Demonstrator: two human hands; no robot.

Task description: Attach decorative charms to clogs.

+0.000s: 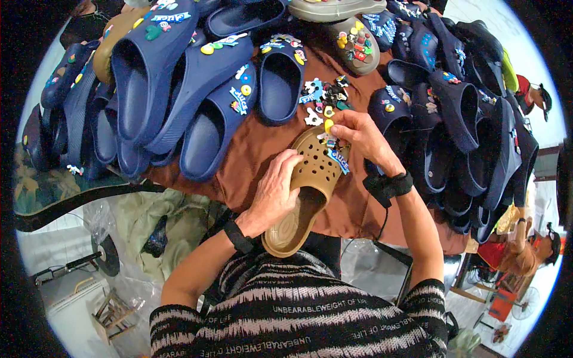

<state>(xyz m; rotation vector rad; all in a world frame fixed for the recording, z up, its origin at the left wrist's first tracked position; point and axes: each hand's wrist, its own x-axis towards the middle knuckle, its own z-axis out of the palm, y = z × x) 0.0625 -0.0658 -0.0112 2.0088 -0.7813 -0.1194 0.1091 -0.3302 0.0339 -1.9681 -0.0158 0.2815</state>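
Observation:
A tan clog [315,172] with round vent holes lies at a slant in front of me, its toe pointing away. My left hand [273,194] grips it by its left side, fingers over the upper and thumb near the opening. At the toe's right side, my right hand [363,138] is closed in a pinch on a small yellow charm [329,125]. A blue charm with lettering [338,161] sits on the clog's right side, with smaller charms partly hidden by my fingers. Just beyond the toe, loose charms [325,92] in white, blue, black and yellow lie in a pile.
Blue clogs [206,143] with charms are heaped at the left of the brown cloth [233,173]. Darker clogs [456,104] crowd the right. A grey-brown clog [355,48] with charms stands at the back. Another person [519,250] is off to the right.

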